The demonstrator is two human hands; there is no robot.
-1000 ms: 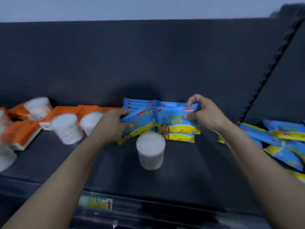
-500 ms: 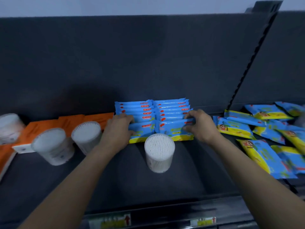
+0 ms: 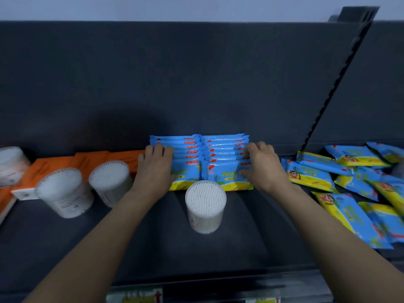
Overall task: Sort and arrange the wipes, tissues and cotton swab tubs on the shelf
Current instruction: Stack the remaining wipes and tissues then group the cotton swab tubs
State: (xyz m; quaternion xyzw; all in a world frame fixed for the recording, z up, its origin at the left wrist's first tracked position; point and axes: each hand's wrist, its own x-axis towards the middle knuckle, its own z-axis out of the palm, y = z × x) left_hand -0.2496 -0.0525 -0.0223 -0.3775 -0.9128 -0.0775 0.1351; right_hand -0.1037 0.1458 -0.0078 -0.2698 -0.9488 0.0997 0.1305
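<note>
A second back the blue wipes packs (image 3: pixel 201 154) were lifted and fanned loose between the hands. Now they stand in two tight rows on edge, backed up towards the dark rear panel (image 3: pixel 175 84).

From the head view, the left hand (image 3: pixel 156 169) clamps the nine o'clock end of the block, fingers bent over the pack tops. The right hand (image 3: pixel 261 169) mirrors it at three o'clock, fingers curled over the front pack and thumb on its face. The squeeze from both sides looks meant to square the rows and stop the soft packs slumping.

At six o'clock from the block, just in front of it, one cotton swab tub (image 3: pixel 205 206) stands upright on the shelf (image 3: pixel 153 248). It may act as a stop for the front packs, though whether it touches them is unclear.

Out at nine o'clock, two more swab tubs (image 3: pixel 63 193) stand beside the orange tissue packs (image 3: pixel 87 159), which lie flat. Another tub (image 3: pixel 11 162) sits at the far edge.

Over at three o'clock, past the slotted upright (image 3: pixel 336 84), loose wipes packs (image 3: pixel 349 186) sprawl in an unsorted heap. They look like the next batch, so the sorting is judged well short of done.
</note>
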